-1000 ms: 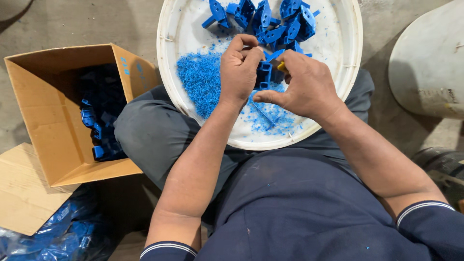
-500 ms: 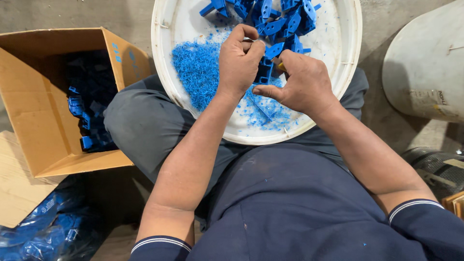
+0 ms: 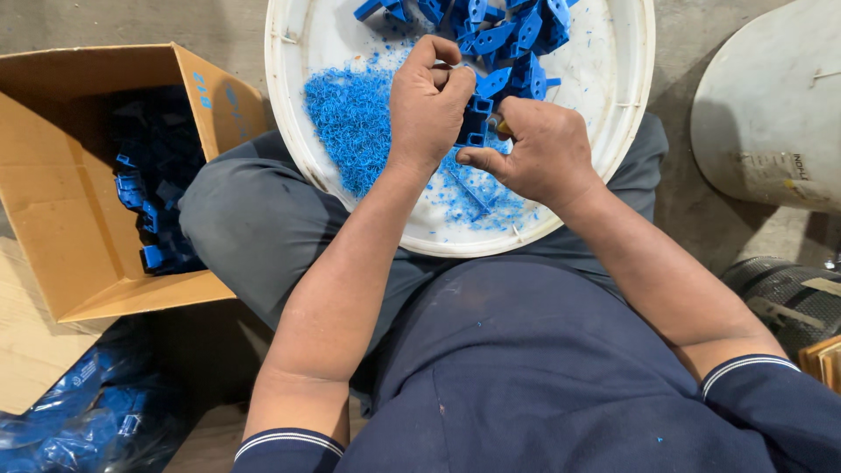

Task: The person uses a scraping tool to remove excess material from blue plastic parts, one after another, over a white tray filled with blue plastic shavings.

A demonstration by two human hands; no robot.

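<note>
Left hand (image 3: 429, 105): I'm pinching the blue part (image 3: 477, 118) tight.
Right hand (image 3: 539, 149): I'm gripping a tool, blade hidden.
Tip: I'm trimming over the tray (image 3: 613, 131), catching shavings (image 3: 350, 123).

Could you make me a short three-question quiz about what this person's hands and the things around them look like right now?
1. True or false: both hands meet on one blue plastic part.
2. Where does the heap of blue shavings lie? A) in the cardboard box B) in the white round tray C) on the floor
3. What fills the cardboard box beside the person's left knee?

Key:
1. True: left hand, right hand.
2. B, the white round tray.
3. Blue plastic parts.
</note>
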